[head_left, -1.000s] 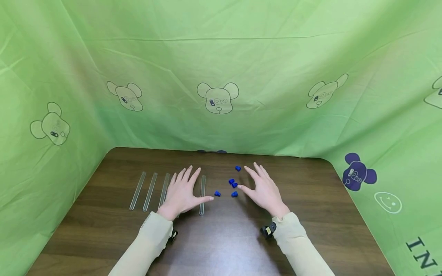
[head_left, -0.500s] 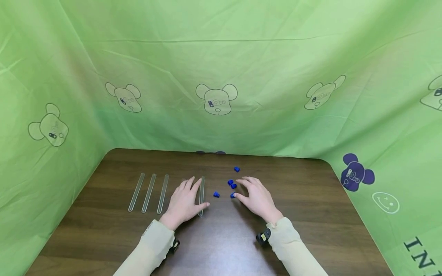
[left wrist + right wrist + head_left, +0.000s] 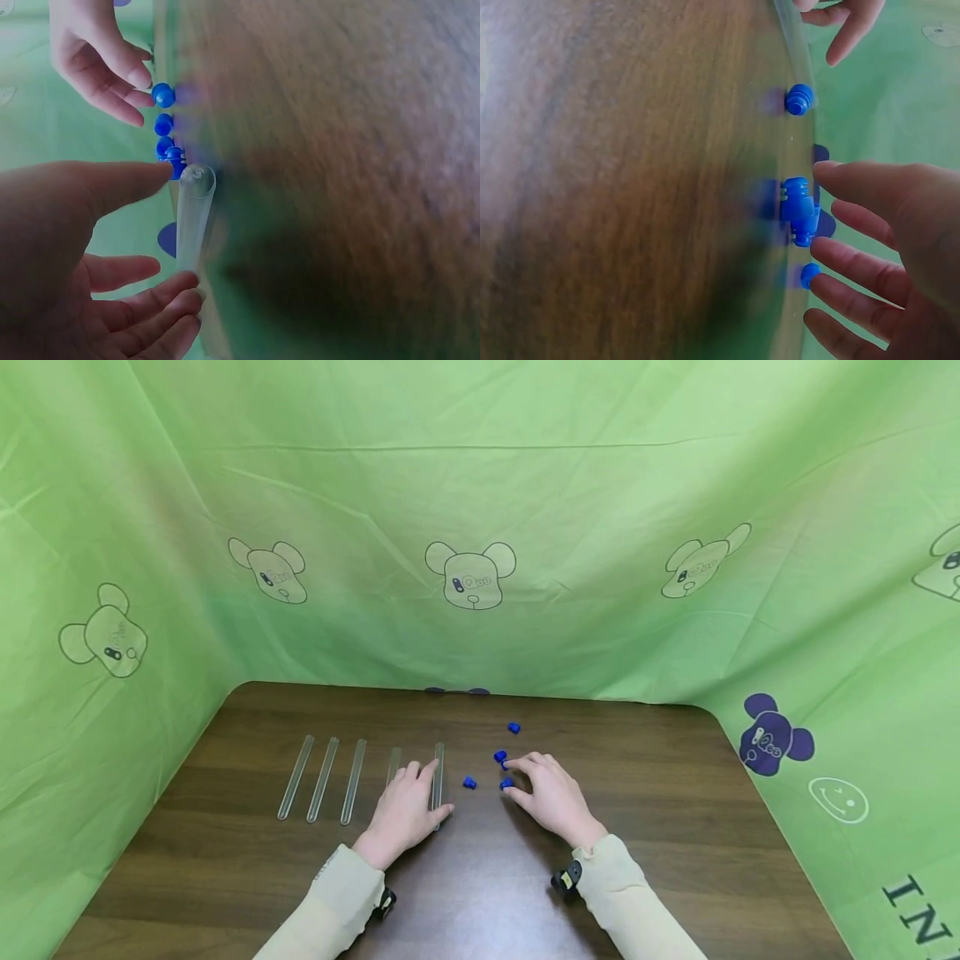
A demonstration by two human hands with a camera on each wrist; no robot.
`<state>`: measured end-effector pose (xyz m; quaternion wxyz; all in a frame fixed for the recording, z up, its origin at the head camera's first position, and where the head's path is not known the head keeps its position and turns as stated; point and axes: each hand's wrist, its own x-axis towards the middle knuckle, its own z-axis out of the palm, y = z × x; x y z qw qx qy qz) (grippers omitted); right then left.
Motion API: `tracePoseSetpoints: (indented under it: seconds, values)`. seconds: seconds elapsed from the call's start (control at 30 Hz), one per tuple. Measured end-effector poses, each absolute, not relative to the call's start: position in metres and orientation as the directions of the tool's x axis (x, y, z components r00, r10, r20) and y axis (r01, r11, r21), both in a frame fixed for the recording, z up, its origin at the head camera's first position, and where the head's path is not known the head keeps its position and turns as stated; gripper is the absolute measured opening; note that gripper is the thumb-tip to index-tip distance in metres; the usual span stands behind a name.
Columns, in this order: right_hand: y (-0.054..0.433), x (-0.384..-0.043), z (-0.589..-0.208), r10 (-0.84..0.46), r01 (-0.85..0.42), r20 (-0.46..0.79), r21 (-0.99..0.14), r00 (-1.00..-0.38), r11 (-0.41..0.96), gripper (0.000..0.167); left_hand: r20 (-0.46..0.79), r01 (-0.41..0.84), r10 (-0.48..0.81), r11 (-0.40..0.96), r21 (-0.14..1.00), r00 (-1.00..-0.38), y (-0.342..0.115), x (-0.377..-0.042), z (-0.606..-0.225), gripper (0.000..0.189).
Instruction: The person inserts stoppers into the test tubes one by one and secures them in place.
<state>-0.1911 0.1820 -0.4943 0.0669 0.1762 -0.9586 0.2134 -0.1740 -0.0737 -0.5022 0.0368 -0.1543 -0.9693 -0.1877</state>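
Observation:
Glass test tubes lie side by side on the table: the rightmost tube (image 3: 438,772) is under the fingertips of my left hand (image 3: 401,817), and its neighbour (image 3: 393,762) is partly hidden by that hand. In the left wrist view, this tube (image 3: 193,225) stretches between the spread thumb and the relaxed fingers. My right hand (image 3: 553,802) reaches over a small blue stopper (image 3: 506,784), thumb and forefinger apart around it. In the right wrist view, blue stoppers (image 3: 799,206) overlap just beyond the thumb tip. Another blue stopper (image 3: 469,782) sits between the two hands.
Further left lie more test tubes, the outermost tube (image 3: 296,777) among them. Other stoppers are at the back: a lone one (image 3: 513,727) and a close pair (image 3: 500,757). Green cloth (image 3: 472,652) hangs behind the brown wooden table (image 3: 637,760).
Both hands have come down and in toward the table. The left has shifted right, over the rightmost tube; the right has moved left and nearer, its fingers closing in around the near stopper.

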Motion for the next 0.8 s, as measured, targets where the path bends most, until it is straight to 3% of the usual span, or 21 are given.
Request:
tracePoseSetpoints:
  seconds: [0.3, 0.8]
  values:
    - [0.178, -0.189, -0.498, -0.311, -0.372, 0.215, -0.37, -0.926, 0.851, 0.036, 0.062, 0.216, 0.212, 0.853, 0.476, -0.975, -0.07, -0.172, -0.505, 0.072]
    - [0.179, -0.19, -0.506, -0.337, -0.407, 0.246, -0.352, -0.909, 0.843, 0.025, 0.024, 0.139, 0.148, 0.85, 0.509, -0.989, -0.068, -0.171, -0.506, 0.049]
